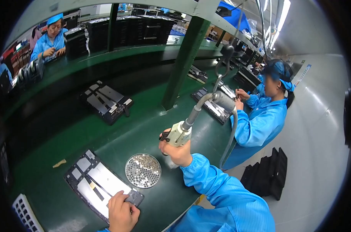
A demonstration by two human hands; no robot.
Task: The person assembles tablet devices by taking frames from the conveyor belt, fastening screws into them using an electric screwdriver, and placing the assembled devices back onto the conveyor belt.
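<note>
My right hand (178, 152) is wrapped around a pale electric screwdriver (179, 134), which hangs from a metal hook with a grey cable. Its bit is hidden by my hand. My left hand (122, 213) is closed at the near end of an opened tablet (81, 186), its bent fingers pressing on the edge. The tablet lies slantwise on the green bench, with bright silver battery plates and a black frame showing. Between my hands, to the right of the tablet, sits a round screw tray (133, 181) dotted with holes and heaped with small silvery screws at its far side.
A second opened tablet (106, 101) lies farther back. A green post (186, 62) rises from the bench (144, 133). At the right, a co-worker in blue (262, 120) handles more tablets. A white slotted tray (26, 214) is at lower left; black cases (266, 176) stand right of the bench.
</note>
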